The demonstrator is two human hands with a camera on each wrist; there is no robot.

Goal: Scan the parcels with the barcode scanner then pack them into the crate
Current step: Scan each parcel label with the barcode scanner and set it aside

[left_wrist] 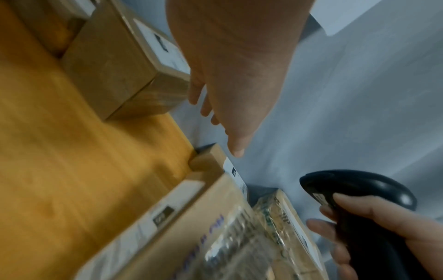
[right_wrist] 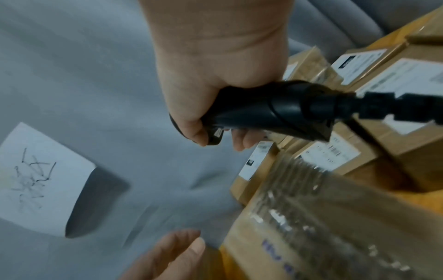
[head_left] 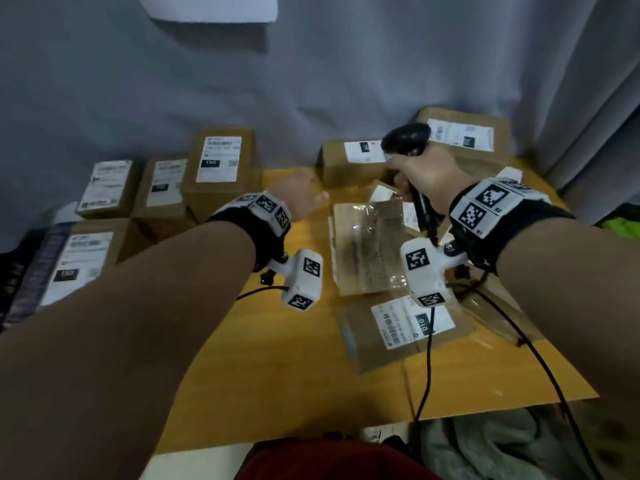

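At the far left of the head view, several labelled cardboard parcels stand packed side by side below the edge of the table, labels up. They probably sit in the crate, though its walls cannot be made out. The tallest of them rises at the table's left rear corner.

Next comes the left hand, stretched forward over the bare wood with its fingers straight and relaxed, holding nothing. The left wrist view shows its fingertips pointing down toward a brown parcel at the back edge, apart from it. The hand looks ready to take or steady that parcel so its label faces up for reading.

In the middle lies a flat parcel wrapped in shiny clear film, and nearer the person a thin brown envelope parcel with its white label turned upward. These unpacked parcels lie within easy reach, presumably waiting their turn.

To the right, the right hand has its fingers wrapped round the handle of the black barcode scanner, whose head tilts forward toward the label of the rear parcel, as if aiming. Its cable trails back off the near edge. One more labelled box sits in the far right corner.
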